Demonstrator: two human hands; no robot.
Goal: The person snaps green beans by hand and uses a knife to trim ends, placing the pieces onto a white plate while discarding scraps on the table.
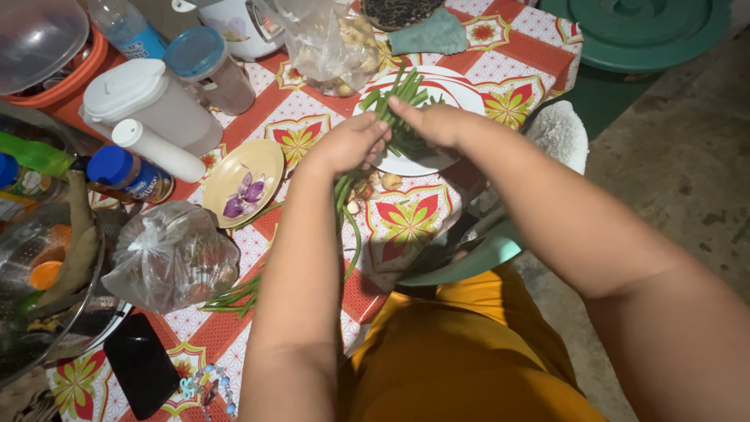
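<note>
One patterned tablecloth (406,223) is seen, one white plate (461,86) on it. Long green beans (394,98) are grasped over the plate by two hands: left hand (351,144) clenched on stems, right hand (433,121) pinching them.

Glossy oilcloth, plastic, steel

The patterned tablecloth (406,223) shines (like vinyl); clear plastic bag (168,254) crinkles; the metal colander (55,312) gleams.
</note>
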